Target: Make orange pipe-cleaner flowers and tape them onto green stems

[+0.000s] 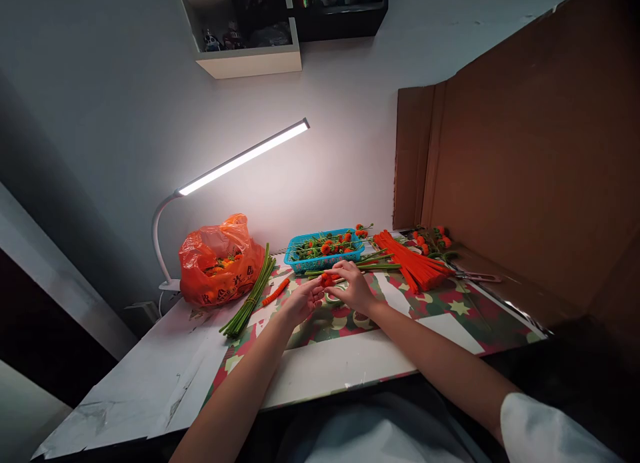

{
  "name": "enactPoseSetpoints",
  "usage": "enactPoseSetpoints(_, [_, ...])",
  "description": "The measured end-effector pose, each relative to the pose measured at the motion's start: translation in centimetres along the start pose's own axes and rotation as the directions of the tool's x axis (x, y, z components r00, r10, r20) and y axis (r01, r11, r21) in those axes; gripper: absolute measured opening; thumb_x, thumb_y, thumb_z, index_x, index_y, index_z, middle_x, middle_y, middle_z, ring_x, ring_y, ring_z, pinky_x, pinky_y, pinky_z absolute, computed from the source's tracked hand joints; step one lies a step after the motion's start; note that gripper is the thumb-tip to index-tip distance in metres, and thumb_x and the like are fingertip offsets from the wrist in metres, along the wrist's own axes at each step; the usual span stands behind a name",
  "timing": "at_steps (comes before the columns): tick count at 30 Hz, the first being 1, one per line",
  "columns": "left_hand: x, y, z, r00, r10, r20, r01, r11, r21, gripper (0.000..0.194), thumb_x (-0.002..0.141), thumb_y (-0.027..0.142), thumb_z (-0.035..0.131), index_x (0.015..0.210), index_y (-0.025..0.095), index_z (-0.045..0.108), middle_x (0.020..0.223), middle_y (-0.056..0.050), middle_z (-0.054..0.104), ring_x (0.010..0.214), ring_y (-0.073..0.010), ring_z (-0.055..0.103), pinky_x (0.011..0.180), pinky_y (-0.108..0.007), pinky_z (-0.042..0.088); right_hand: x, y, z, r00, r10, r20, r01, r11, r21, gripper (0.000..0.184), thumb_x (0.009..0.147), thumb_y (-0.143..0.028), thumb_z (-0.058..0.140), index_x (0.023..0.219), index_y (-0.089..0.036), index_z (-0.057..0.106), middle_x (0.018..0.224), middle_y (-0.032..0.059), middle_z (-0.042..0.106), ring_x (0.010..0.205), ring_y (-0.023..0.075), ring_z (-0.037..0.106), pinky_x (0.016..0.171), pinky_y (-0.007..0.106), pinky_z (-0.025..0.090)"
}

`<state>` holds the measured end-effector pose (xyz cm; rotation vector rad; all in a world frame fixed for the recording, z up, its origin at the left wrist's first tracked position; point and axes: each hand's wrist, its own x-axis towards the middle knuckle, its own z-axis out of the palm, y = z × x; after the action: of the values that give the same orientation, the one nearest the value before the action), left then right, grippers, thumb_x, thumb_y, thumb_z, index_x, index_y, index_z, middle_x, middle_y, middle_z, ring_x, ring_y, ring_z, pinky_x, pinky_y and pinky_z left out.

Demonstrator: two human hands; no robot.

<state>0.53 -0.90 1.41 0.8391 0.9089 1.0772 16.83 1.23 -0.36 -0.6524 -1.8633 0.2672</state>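
My left hand (303,301) and my right hand (353,284) meet over the middle of the table. Together their fingers pinch a small orange fuzzy piece (327,278) on a green stem. Both hands are closed round it. Just behind them stands a blue basket (300,260) filled with finished orange buds on green stems. A bundle of orange pipe cleaners (413,263) lies to the right. A bundle of green stems (250,295) lies to the left, with a short orange piece (276,292) beside it.
An orange plastic bag (217,266) sits at the back left under a lit desk lamp (240,160). Brown cardboard (500,150) walls off the right side. Scissors (475,275) lie at the far right. A patterned star sheet (450,310) covers the table.
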Motion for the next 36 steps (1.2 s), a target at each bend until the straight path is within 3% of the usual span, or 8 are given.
enactPoseSetpoints(11, [0.4, -0.9, -0.3, 0.996, 0.089, -0.007, -0.087, 0.987, 0.135, 0.024, 0.067, 0.033, 0.074, 0.084, 0.015, 0.07, 0.071, -0.003, 0.066, 0.052, -0.0067, 0.051, 0.044, -0.014, 0.035, -0.6, 0.1, 0.5, 0.999, -0.028, 0.019, 0.032, 0.974, -0.225, 0.017, 0.073, -0.028, 0.071, 0.088, -0.022, 0.067, 0.092, 0.0053, 0.062, 0.086, 0.0217, 0.051, 0.077, 0.035, 0.036])
enactPoseSetpoints(23, [0.4, -1.1, -0.1, 0.973, 0.228, -0.04, -0.215, 0.956, 0.201, 0.024, 0.07, 0.036, 0.07, 0.083, 0.015, 0.071, 0.065, -0.002, 0.065, 0.054, -0.0112, 0.053, 0.047, -0.021, 0.037, -0.8, 0.9, 0.9, 0.995, -0.065, 0.076, 0.081, 0.969, -0.233, 0.028, 0.085, -0.038, 0.057, 0.108, -0.023, 0.064, 0.102, 0.0083, 0.062, 0.092, 0.0249, 0.052, 0.08, 0.038, 0.04])
enactPoseSetpoints(25, [0.0, 0.1, -0.1, 0.87, 0.478, -0.122, -0.423, 0.85, 0.315, 0.028, 0.073, 0.039, 0.066, 0.091, 0.017, 0.07, 0.078, -0.004, 0.068, 0.063, -0.0141, 0.058, 0.053, -0.023, 0.043, -0.9, 1.1, 1.1, 0.996, -0.048, 0.069, 0.062, 0.972, -0.225, 0.043, 0.085, -0.04, 0.055, 0.126, -0.025, 0.053, 0.114, 0.009, 0.057, 0.101, 0.0263, 0.051, 0.085, 0.04, 0.042])
enactPoseSetpoints(28, [-1.4, 3.6, -1.5, 0.444, 0.851, -0.281, -0.591, 0.513, 0.622, 0.034, 0.08, 0.039, 0.059, 0.109, 0.022, 0.062, 0.108, -0.006, 0.064, 0.092, -0.0192, 0.06, 0.076, -0.028, 0.047, -1.1, 1.2, 1.4, 0.999, 0.005, 0.053, 0.005, 0.985, -0.173, 0.05, 0.087, -0.036, 0.051, 0.136, -0.027, 0.041, 0.122, 0.0094, 0.05, 0.113, 0.0264, 0.047, 0.093, 0.041, 0.041])
enactPoseSetpoints(31, [-2.6, 8.3, -4.9, 0.037, 0.943, -0.33, -0.38, 0.319, 0.868, 0.039, 0.087, 0.035, 0.048, 0.123, 0.02, 0.051, 0.128, -0.01, 0.053, 0.118, -0.0232, 0.046, 0.101, -0.037, 0.035, -0.9, 0.4, 1.0, 0.997, 0.068, 0.039, -0.066, 0.995, -0.068, 0.041, 0.087, -0.031, 0.05, 0.128, -0.028, 0.049, 0.121, 0.0089, 0.049, 0.116, 0.0257, 0.046, 0.097, 0.042, 0.039])
enactPoseSetpoints(32, [-2.7, 9.8, -6.2, -0.008, 0.95, -0.313, -0.29, 0.297, 0.91, 0.039, 0.089, 0.031, 0.044, 0.124, 0.016, 0.05, 0.13, -0.013, 0.051, 0.124, -0.0254, 0.039, 0.105, -0.04, 0.029, -0.8, -0.3, 0.8, 0.995, 0.087, 0.044, -0.086, 0.996, -0.015, 0.038, 0.086, -0.031, 0.051, 0.124, -0.027, 0.052, 0.119, 0.0085, 0.05, 0.116, 0.0255, 0.046, 0.097, 0.042, 0.039])
enactPoseSetpoints(35, [-2.8, 13.1, -8.7, 0.217, 0.92, -0.326, -0.015, 0.337, 0.941, 0.044, 0.08, 0.028, 0.059, 0.115, 0.003, 0.055, 0.141, -0.025, 0.035, 0.134, -0.0392, 0.019, 0.108, -0.052, 0.015, 0.0, -3.6, -0.3, 0.986, 0.104, 0.132, -0.135, 0.956, 0.26, 0.026, 0.087, -0.031, 0.052, 0.11, -0.023, 0.061, 0.105, 0.0067, 0.055, 0.096, 0.0194, 0.055, 0.081, 0.033, 0.047])
enactPoseSetpoints(36, [-3.0, 13.7, -8.9, 0.241, 0.895, -0.375, 0.043, 0.376, 0.926, 0.043, 0.078, 0.027, 0.06, 0.112, 0.001, 0.056, 0.142, -0.028, 0.031, 0.134, -0.0428, 0.016, 0.107, -0.056, 0.014, 0.2, -4.9, -0.7, 0.983, 0.055, 0.177, -0.116, 0.927, 0.357, 0.022, 0.088, -0.032, 0.052, 0.104, -0.022, 0.063, 0.099, 0.0055, 0.056, 0.087, 0.0168, 0.056, 0.077, 0.031, 0.048])
